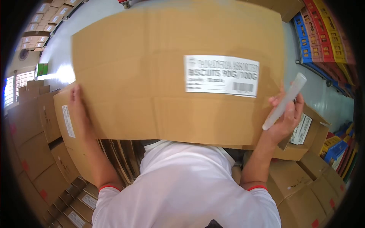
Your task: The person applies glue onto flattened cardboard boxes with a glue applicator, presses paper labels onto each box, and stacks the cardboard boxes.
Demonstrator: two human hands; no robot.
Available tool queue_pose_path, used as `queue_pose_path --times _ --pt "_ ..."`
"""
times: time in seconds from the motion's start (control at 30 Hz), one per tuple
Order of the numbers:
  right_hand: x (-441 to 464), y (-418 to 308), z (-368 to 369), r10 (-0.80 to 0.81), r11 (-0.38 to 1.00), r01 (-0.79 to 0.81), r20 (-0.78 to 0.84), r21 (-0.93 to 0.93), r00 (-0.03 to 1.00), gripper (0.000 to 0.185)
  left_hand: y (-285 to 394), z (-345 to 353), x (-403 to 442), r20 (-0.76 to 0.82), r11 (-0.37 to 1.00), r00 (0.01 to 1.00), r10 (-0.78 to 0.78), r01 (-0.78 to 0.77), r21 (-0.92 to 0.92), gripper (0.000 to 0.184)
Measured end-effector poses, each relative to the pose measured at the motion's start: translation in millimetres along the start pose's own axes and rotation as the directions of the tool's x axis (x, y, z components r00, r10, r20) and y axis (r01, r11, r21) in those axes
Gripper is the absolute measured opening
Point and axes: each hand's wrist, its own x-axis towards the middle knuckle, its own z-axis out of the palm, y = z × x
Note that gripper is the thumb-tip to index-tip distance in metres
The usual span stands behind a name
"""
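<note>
A large flattened cardboard box (125,76) spans the view in front of my chest. On its right half is a white label (222,76) that reads as assorted biscuits 90G/100G, with a barcode. My left hand (78,104) holds the box's left edge, its fingers partly hidden. At the right edge, my right hand (287,117) grips a translucent white plastic stick (285,102), which slants up to the right. Some of that hand's fingers also touch the box edge.
Stacked cartons (30,140) line the left side. An open carton (319,131) holding labels (301,129) sits at right, above closed cartons (291,176). Colored plastic crates (317,32) stand at the upper right. Several flat cardboard pieces (118,155) stand behind the box.
</note>
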Motion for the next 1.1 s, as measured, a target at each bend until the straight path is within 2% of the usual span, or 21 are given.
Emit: queue_pose_path --times 0.03,0.07,0.13,0.2,0.27,0.33,0.37,0.4,0.53,0.6,0.67,0.73,0.77,0.83,0.97,1.03,1.07,1.1 --pt "0.1 -4.7 16.9 0.055 0.996 -0.058 0.045 0.063 0.997 0.047 -22.1 -38.1 26.3 0.055 0.996 0.995 0.083 -0.081 -0.041 0.047" --pt "1.2 -0.8 24.1 0.061 0.995 -0.065 0.056 0.076 0.997 0.047 -47.9 -76.4 51.9 0.032 0.992 0.994 0.102 -0.099 -0.084 0.046" --pt "3.9 8.4 37.1 0.111 0.987 -0.129 0.173 0.095 0.979 0.048 -40.5 -116.5 42.4 -0.165 0.995 0.985 0.048 -0.062 -0.080 0.047" --pt "5.8 15.2 44.7 0.151 0.982 -0.174 0.240 0.078 0.959 0.049 -82.6 -174.6 34.3 -0.317 0.999 0.948 0.032 -0.022 0.036 0.051" --pt "9.3 19.3 42.0 0.205 0.966 -0.232 0.209 0.113 0.956 0.052 -148.6 -244.4 18.0 -0.383 0.949 0.871 -0.309 0.252 -0.191 0.056" --pt "9.6 19.5 44.4 0.257 0.949 -0.282 0.171 0.141 0.951 0.055 -226.1 -300.3 -19.2 -0.508 0.911 0.759 -0.408 0.374 -0.172 0.067" --pt "11.0 23.0 39.3 0.275 0.945 -0.296 0.153 0.138 0.949 0.056 -241.5 -310.7 -40.6 -0.560 0.862 0.690 -0.459 0.498 -0.093 0.071" --pt "11.3 23.7 39.5 0.268 0.947 -0.292 0.170 0.132 0.948 0.057 -250.8 -317.4 -57.0 -0.614 0.788 0.614 -0.497 0.615 -0.023 0.076" --pt "11.0 25.0 40.5 0.292 0.946 -0.311 0.179 0.088 0.940 0.059 -266.8 -323.8 -114.2 -0.689 0.779 0.591 -0.419 0.624 0.062 0.084" --pt "13.1 22.4 39.6 0.289 0.947 -0.309 0.183 0.092 0.940 0.059 -264.0 -325.0 -148.5 -0.800 0.683 0.478 -0.362 0.720 0.121 0.086" --pt "15.1 20.8 36.6 0.288 0.946 -0.309 0.182 0.100 0.940 0.059 -282.5 -361.4 -188.2 -0.641 0.482 0.525 -0.560 0.836 0.263 0.091" --pt "17.0 21.7 34.4 0.284 0.942 -0.308 0.171 0.135 0.943 0.057 -285.1 -371.8 -217.8 -0.666 0.241 0.391 -0.635 0.920 0.310 0.090" --pt "16.2 23.6 34.2 0.293 0.937 -0.319 0.176 0.143 0.940 0.057 -288.8 -371.7 -226.8 -0.717 0.161 0.305 -0.626 0.951 0.264 0.090" --pt "15.8 28.2 34.1 0.304 0.932 -0.331 0.177 0.146 0.936 0.057 -293.7 -366.6 -232.7 -0.776 0.071 0.197 -0.599 0.978 0.194 0.089" --pt "11.7 33.6 35.1 0.353 0.915 -0.380 0.187 0.136 0.917 0.056 -296.1 -358.8 -217.4 -0.847 -0.053 0.096 -0.523 0.988 0.145 0.088" --pt "11.0 30.3 34.9 0.367 0.912 -0.388 0.154 0.135 0.917 0.060 -296.8 -349.2 -197.8 -0.902 -0.104 0.089 -0.423 0.984 0.146 0.087" --pt "12.5 29.7 30.5 0.350 0.915 -0.373 0.157 0.157 0.924 0.060 -293.9 -341.2 -182.7 -0.932 -0.093 0.135 -0.335 0.980 0.176 0.087" --pt "13.5 27.2 23.3 0.335 0.920 -0.355 0.139 0.167 0.932 0.061 -284.1 -330.0 -162.2 -0.945 -0.032 0.245 -0.218 0.966 0.257 0.087"
